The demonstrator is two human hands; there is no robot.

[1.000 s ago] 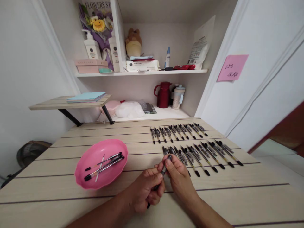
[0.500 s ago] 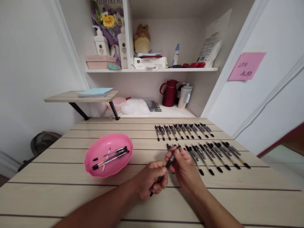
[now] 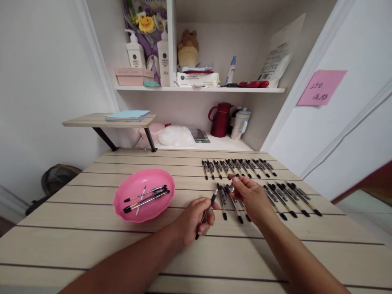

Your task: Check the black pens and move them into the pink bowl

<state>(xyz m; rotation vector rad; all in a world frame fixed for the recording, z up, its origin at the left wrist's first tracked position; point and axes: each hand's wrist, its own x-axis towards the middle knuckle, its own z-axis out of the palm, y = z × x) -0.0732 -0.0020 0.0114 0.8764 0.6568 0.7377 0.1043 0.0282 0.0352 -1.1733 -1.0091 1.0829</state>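
Note:
My left hand (image 3: 194, 220) is closed around a black pen (image 3: 213, 199), its uncovered tip pointing up and away. Between the fingertips of my right hand (image 3: 251, 198) is a pen cap (image 3: 233, 188), dark with a clear part, now apart from the pen. Beneath and beside that hand lies a front row of pens (image 3: 284, 198), each with a cap beside it; the hand hides some of them. Farther back is a second row of pens (image 3: 237, 165). To the left, a pink bowl (image 3: 143, 178) holds several capped pens (image 3: 148, 201) and a thin white stick (image 3: 140, 199).
A small raised shelf (image 3: 82, 120) with blue paper (image 3: 128, 115) stands at the back left. Behind the slatted table (image 3: 92, 245), a cabinet holds a red jug (image 3: 221, 120), a pale cup (image 3: 240, 124) and a white plastic bag (image 3: 177, 136). A pink note (image 3: 323, 86) hangs on the right.
The cap has come off the pen. My right hand has moved away to the right with it, over the front row, while my left hand keeps the pen. The view has shifted slightly.

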